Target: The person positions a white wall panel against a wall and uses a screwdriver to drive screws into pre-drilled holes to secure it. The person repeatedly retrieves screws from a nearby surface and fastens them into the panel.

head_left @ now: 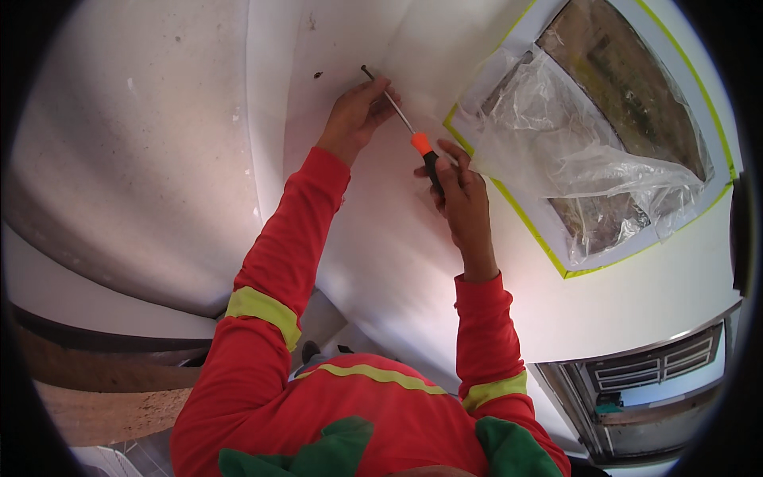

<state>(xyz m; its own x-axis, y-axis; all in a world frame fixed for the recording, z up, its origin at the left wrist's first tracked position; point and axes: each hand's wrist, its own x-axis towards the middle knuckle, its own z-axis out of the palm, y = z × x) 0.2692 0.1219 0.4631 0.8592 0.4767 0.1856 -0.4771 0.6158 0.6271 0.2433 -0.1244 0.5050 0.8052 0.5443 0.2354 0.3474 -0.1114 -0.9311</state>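
My right hand (459, 191) is closed round the orange and black handle of a screwdriver (430, 159), which slants up and left toward a white panel (381, 246). Near the far end of its metal shaft, my left hand (358, 115) is pinched, with the fingers partly covering the shaft. A small dark piece (366, 71) shows just beyond the left fingertips, against the panel. Whether it is a screw or the end of the tool, I cannot tell. Left of it, a small dark hole or mark (318, 75) shows on the white surface.
A window opening edged with yellow-green tape (524, 215) lies to the right, with crumpled clear plastic sheeting (548, 119) hanging over it. A large curved whitish surface (151, 143) fills the left. A brown curved edge (103, 362) is at lower left; a slatted window (656, 362) at lower right.
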